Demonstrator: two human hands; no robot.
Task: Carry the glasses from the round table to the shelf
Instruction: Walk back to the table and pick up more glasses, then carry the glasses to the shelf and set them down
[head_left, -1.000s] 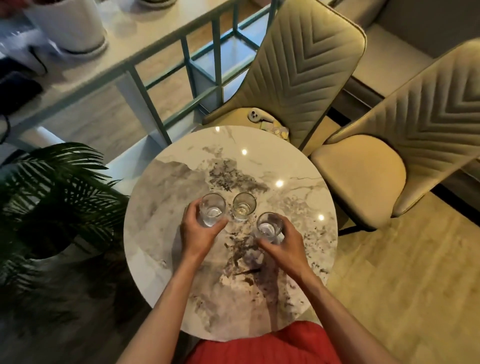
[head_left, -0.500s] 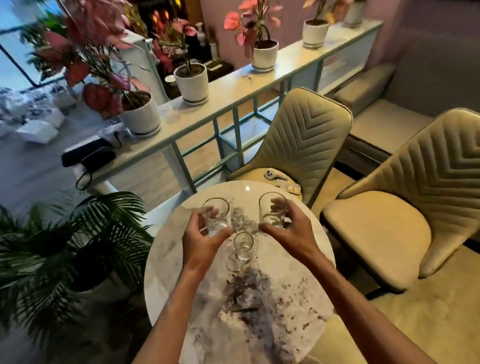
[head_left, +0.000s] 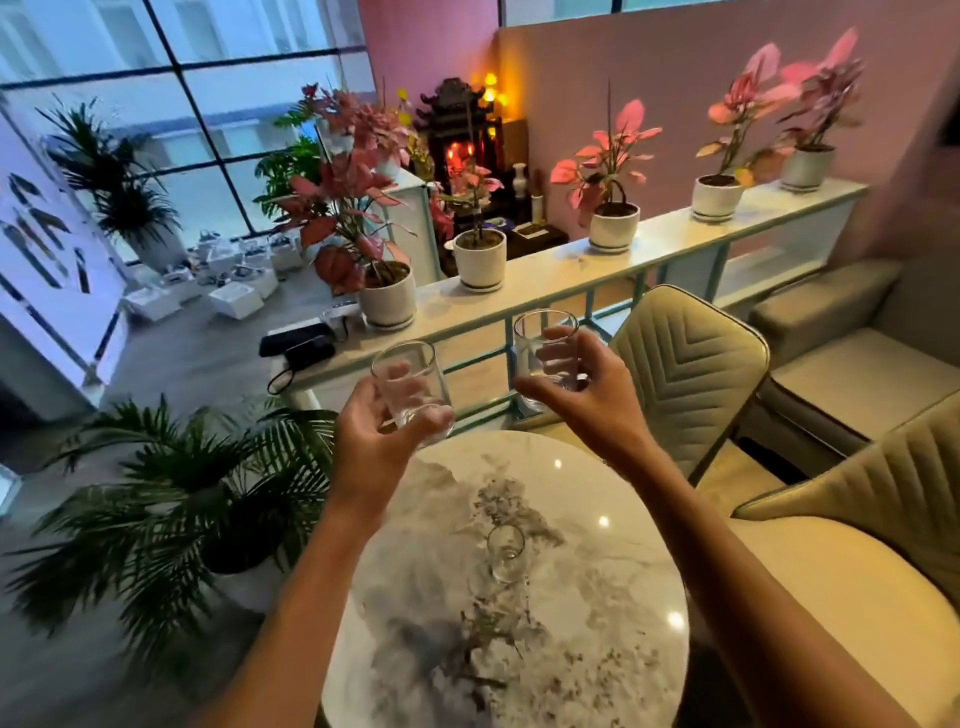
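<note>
Holding one glass (head_left: 410, 392) in the left hand (head_left: 382, 439) and another (head_left: 548, 351) in the right hand (head_left: 587, 395), fingers wrapped round each, mid-frame; keep them upright toward the shelf (head_left: 571, 260). A third glass (head_left: 506, 553) sits on the worktop (head_left: 597, 597).

A green palm plant (head_left: 171, 514) stands on the floor at left. Two beige quilted chairs (head_left: 691, 374) sit at right. A black pouch (head_left: 296, 345) lies behind.

Left hand (head_left: 379, 441) and right hand (head_left: 587, 400) each holding a glass, small glass (head_left: 506, 553) on round table (head_left: 597, 597)
</note>
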